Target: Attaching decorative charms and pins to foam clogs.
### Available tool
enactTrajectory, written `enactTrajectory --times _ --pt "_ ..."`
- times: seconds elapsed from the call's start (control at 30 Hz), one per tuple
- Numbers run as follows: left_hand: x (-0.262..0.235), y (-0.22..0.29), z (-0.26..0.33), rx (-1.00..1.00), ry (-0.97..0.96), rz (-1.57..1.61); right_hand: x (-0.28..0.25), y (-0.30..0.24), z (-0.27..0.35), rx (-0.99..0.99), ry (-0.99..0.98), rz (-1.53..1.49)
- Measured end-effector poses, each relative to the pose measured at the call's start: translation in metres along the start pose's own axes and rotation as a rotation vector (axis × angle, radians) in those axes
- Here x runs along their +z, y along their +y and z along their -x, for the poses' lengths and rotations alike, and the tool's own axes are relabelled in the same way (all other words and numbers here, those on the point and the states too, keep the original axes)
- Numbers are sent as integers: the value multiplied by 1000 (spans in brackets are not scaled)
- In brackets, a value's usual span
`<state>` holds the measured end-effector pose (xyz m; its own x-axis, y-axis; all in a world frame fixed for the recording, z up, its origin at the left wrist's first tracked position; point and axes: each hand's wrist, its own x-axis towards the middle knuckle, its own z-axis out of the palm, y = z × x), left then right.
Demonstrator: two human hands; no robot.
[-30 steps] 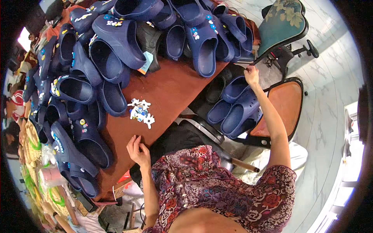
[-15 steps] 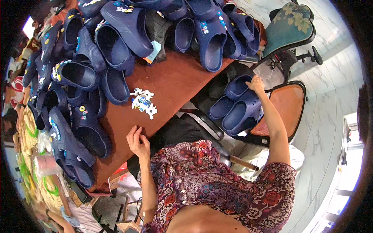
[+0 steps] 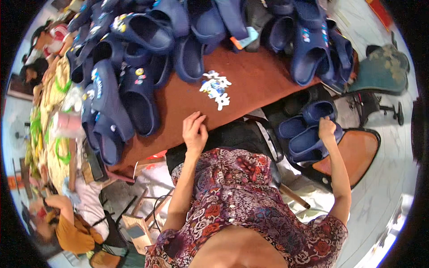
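My right hand (image 3: 327, 129) reaches out to the right. Its fingers are closed at the rim of a navy blue clog (image 3: 318, 110) that lies with other navy clogs (image 3: 308, 144) on a chair beside the table. My left hand (image 3: 195, 133) rests at the near edge of the brown-covered table (image 3: 250, 76), fingers loosely bent and apart, holding nothing. Just beyond it lies a small heap of white and blue shoe charms (image 3: 217, 89). Navy clogs with colourful charms, such as one clog (image 3: 139, 105) to the left, pile up along the table's left and far sides.
An orange-seated chair (image 3: 353, 154) stands at the right, a green floral chair (image 3: 382, 71) behind it. A black clog with a tag (image 3: 257, 29) sits among the navy ones. To the left, people, including one in a mustard top (image 3: 78, 232), sit near bundles of cream material (image 3: 53, 147).
The view has swung left, so the table and clogs sit farther right in the picture. My right hand has closed at the clog's rim; my left hand stays at the table edge.
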<state>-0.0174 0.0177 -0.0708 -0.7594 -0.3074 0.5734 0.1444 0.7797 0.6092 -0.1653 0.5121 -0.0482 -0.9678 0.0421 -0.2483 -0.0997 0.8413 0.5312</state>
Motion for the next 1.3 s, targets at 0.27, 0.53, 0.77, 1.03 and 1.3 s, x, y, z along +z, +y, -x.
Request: enactTrajectory --times 0.27,0.53,0.77,1.03,1.3 --pt "-15 2 9 -336 43 385 -146 -38 50 -298 136 -173" --pt "-43 42 27 -565 58 662 -266 -152 105 -986 576 -652" --pt "-88 86 20 -322 317 478 -278 -240 114 -1324 658 -753" --pt "-84 110 35 -376 129 468 -285 -291 111 -1350 705 -801" --pt "-57 94 41 -737 71 877 -289 -306 112 -1349 667 -848"
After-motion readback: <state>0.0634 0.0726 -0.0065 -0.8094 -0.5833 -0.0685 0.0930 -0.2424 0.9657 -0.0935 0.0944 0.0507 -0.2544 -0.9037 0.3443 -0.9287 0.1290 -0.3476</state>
